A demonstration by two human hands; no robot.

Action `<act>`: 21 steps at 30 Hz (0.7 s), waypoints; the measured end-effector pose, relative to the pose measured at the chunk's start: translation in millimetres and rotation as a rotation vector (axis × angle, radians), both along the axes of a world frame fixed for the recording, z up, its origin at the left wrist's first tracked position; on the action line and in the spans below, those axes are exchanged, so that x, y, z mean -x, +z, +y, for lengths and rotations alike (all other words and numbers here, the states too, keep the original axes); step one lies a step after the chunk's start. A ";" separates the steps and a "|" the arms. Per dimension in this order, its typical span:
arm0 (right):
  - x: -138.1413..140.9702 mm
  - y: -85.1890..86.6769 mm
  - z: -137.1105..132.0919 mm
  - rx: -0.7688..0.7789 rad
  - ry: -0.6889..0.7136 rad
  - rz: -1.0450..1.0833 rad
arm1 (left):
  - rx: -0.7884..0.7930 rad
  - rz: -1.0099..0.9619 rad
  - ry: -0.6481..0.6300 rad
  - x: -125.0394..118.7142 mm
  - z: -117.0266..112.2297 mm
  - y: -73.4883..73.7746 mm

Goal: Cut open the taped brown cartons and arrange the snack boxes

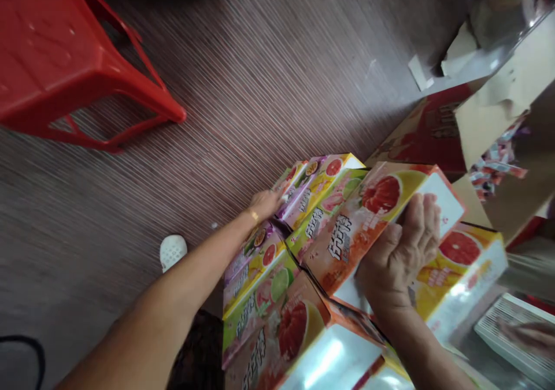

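Several colourful fruit-printed boxes [277,286] lie side by side low in the middle of the view. My right hand [403,251] is closed round the side of a pink grapefruit box [368,216], held tilted above the others. My left hand [265,203] reaches down to the far end of the row and presses on a purple and yellow box [312,185]; its fingers are partly hidden behind it. A gold bracelet shows at that wrist.
A red plastic stool [65,60] stands at the upper left on the brown striped floor [260,78]. An open cardboard carton [485,130] with small wrapped packets sits at the right. A white shoe [172,251] shows below my left arm.
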State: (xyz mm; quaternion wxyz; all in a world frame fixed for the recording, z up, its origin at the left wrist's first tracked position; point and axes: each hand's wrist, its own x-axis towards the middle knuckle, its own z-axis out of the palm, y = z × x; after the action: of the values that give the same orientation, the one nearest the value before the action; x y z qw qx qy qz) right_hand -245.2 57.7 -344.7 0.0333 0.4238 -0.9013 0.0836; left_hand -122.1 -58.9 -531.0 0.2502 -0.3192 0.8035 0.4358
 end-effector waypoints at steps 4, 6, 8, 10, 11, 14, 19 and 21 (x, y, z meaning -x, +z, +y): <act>-0.9 -1.0 -0.1 0.038 0.029 -0.015 | -0.004 -0.043 -0.104 -53.8 -6.7 11.8; 0.2 -2.5 1.0 0.081 0.059 -0.008 | 0.075 -0.019 -0.019 -34.8 -31.4 2.2; 2.6 -3.7 3.2 0.104 0.081 0.008 | 0.134 0.015 0.069 4.3 -50.5 -19.7; 5.0 -4.1 5.3 0.092 0.100 0.017 | 0.116 0.026 0.076 36.2 -51.0 -45.1; 5.9 -3.9 6.0 0.079 0.110 0.018 | 0.091 0.026 0.062 41.8 -43.7 -55.5; 6.8 -2.9 6.6 0.076 0.131 0.020 | 0.003 0.001 -0.013 7.7 -8.6 -67.6; 4.4 -2.3 5.6 0.081 0.106 0.007 | -0.016 -0.071 -0.130 -70.3 -6.9 -59.2; 4.4 -2.6 7.0 0.077 0.121 0.006 | 0.073 -0.050 -0.038 -51.3 -26.8 -68.8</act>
State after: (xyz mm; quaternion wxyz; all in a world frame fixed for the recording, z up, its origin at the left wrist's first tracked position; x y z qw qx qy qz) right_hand -249.6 64.7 -347.3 0.0469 0.4761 -0.8700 0.1188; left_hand -70.8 -85.7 -599.8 0.2669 -0.3234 0.8182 0.3933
